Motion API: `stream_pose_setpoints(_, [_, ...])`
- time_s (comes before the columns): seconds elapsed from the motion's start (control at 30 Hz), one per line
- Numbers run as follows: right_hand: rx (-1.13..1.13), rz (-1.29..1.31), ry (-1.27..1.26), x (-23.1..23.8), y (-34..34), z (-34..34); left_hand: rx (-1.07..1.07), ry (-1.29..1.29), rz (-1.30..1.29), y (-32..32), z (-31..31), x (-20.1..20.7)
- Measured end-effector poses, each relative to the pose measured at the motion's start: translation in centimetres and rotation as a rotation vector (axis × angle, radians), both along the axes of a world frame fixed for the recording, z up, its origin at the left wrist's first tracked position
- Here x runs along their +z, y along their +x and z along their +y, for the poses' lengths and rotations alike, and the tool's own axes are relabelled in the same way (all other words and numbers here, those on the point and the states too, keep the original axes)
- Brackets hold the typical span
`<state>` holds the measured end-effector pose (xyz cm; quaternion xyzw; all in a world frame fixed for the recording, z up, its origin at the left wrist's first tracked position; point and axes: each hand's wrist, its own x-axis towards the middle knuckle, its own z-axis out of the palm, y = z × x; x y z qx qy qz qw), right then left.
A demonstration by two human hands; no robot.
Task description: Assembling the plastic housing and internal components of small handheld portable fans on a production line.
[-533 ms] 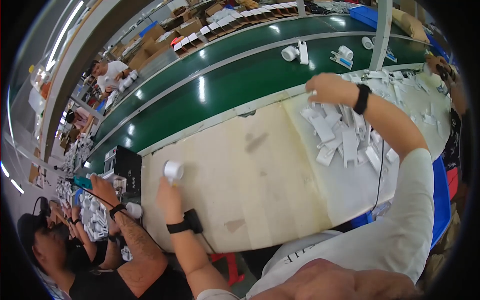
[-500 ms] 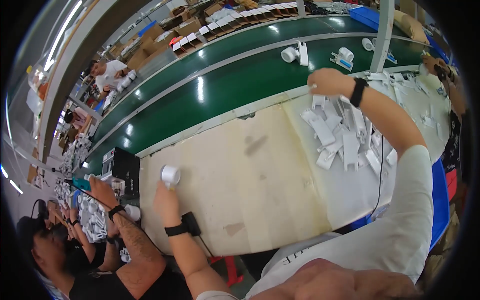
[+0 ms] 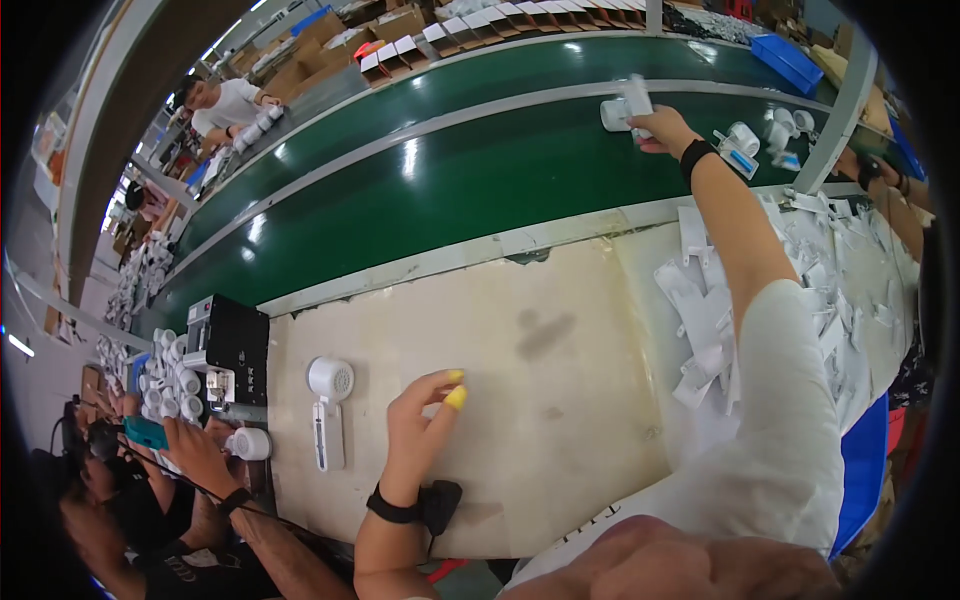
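Observation:
On the left of the beige worktop lies a white piece with a round, slotted head and a flat handle [image 3: 328, 430], like a small handheld fan. To its right, my left hand [image 3: 418, 425] hovers over the worktop holding nothing, its yellow-capped thumb and finger apart. Far forward, my right hand [image 3: 660, 130] is closed around the flat white handle of a similar round-headed piece [image 3: 615, 115] over the green conveyor belt [image 3: 450, 200]. That handle is blurred by motion. Black bands circle both my wrists.
White plastic covers [image 3: 700, 320] are heaped at the worktop's right. More round-headed pieces [image 3: 742, 138] sit on the belt beside a metal post [image 3: 840, 120]. A black machine [image 3: 235, 350] stands at the left edge, near a co-worker's hand with a teal tool [image 3: 146, 432].
My left hand has let go of the round-headed piece, which now lies on the worktop, and moved right. My right hand has reached from above the covers to a piece on the belt.

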<state>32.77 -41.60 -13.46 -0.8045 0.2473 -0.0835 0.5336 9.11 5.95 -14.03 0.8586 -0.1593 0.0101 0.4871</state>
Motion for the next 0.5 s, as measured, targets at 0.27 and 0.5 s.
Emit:
stream_pose_setpoints(0.27, [0.495, -0.352, -1.138, 7.8, -15.5, 16.0, -0.207, -1.054, 0.606, 2.0, -8.9, 1.2])
stream_pose_setpoints(0.5, [0.601, -0.568, -1.486, 2.2, -29.3, 23.5, -0.105, -1.261, 0.595, -2.1, -11.7, 0.8])
